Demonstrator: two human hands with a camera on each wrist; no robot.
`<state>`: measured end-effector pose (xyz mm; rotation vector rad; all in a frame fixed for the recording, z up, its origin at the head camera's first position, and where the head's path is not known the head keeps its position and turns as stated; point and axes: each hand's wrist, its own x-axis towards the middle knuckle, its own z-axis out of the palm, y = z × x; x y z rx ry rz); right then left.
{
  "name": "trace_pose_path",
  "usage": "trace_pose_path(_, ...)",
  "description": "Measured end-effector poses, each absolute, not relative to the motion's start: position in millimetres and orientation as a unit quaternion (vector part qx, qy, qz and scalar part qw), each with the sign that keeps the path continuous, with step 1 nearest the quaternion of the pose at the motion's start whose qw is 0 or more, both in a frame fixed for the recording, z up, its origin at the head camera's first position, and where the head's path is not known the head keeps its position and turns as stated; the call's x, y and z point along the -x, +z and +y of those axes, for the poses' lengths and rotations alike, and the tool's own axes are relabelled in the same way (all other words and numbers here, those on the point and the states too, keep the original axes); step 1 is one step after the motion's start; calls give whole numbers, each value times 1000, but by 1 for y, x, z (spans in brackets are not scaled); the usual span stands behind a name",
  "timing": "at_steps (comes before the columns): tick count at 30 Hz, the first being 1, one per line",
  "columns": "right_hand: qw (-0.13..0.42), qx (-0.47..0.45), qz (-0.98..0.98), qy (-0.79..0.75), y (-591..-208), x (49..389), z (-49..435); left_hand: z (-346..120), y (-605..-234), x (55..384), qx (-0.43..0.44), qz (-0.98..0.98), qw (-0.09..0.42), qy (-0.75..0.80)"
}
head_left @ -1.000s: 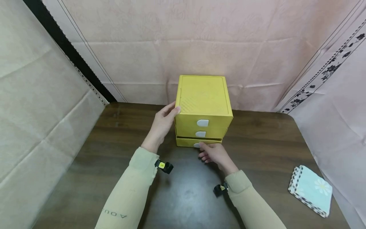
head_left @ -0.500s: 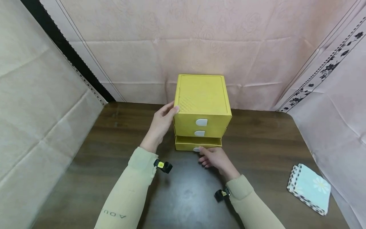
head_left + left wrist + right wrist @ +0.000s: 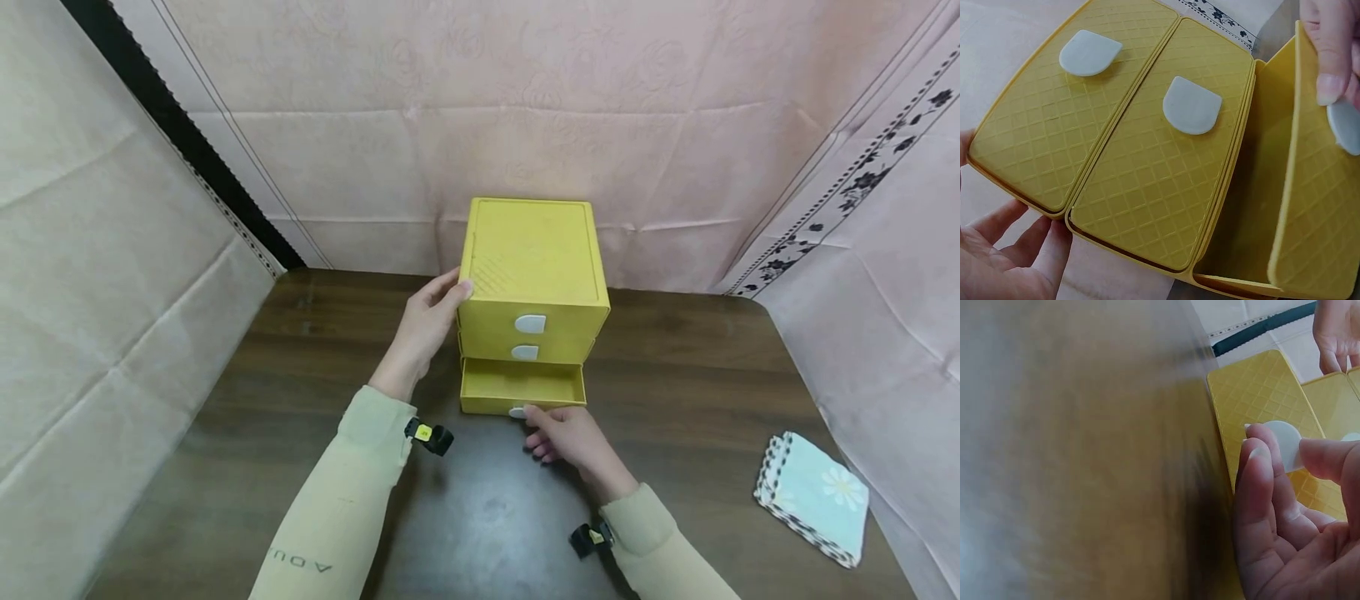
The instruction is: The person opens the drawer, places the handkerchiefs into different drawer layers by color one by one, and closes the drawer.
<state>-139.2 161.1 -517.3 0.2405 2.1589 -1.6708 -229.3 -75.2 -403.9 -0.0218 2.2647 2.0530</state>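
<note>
A yellow desktop drawer box (image 3: 534,250) stands at the back of the table, its front bearing white half-round knobs. My left hand (image 3: 422,329) grips its left side near the upper front corner, thumb at the top edge and fingers along the side wall. The bottom drawer (image 3: 480,405) is pulled partly out, and nothing shows in the part of its inside that is visible. With thumb and fingers my right hand (image 3: 567,437) pinches the white knob (image 3: 1286,447) of that drawer. The upper drawers (image 3: 1147,169) are closed.
A folded light-blue cloth (image 3: 817,500) with a checked edge and a white flower lies at the right of the dark wooden table (image 3: 315,467). Pale cloth hangings (image 3: 570,100) stand close behind the box and along both sides.
My right hand has drawn the bottom drawer toward me, from barely ajar to well out, baring its inside. The left hand has kept its place on the box.
</note>
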Motion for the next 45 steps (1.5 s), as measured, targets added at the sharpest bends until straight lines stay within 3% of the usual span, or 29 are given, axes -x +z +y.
trace_pose_path(45,212,-80,774,-591,-519,90,155,-76,-403,230,-1,739,43,673)
